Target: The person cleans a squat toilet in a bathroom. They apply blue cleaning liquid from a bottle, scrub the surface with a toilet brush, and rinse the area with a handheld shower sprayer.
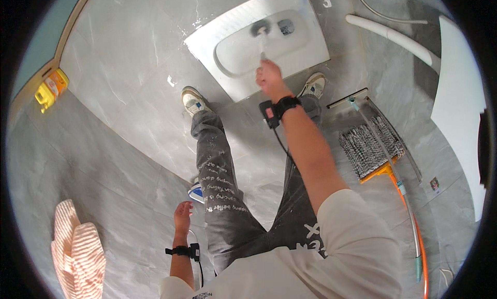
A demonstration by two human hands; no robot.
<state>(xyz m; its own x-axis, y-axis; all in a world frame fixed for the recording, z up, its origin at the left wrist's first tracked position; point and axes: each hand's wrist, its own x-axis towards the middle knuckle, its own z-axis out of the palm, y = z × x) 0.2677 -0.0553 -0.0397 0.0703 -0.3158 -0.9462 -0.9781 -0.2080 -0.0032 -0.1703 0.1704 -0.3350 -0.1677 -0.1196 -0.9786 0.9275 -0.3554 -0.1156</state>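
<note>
A white squat toilet pan is set in the grey tiled floor between and beyond my shoes. My right hand reaches over it, closed around a slim, pale-handled tool, perhaps a toilet brush. The tool's blurred far end is at the round, dark drain hole. To the right of that hole is a second opening with a speckled inside. My left hand hangs beside my left leg, fingers loosely curled and nothing visible in it. Both wrists carry black strapped devices with cables.
A squeegee and a grey-bristled, orange-handled brush lie on the right, by a white fixture. A white pipe crosses the upper right. At left are a yellow bottle and striped cloth. A blue-and-white object is partly behind my left leg.
</note>
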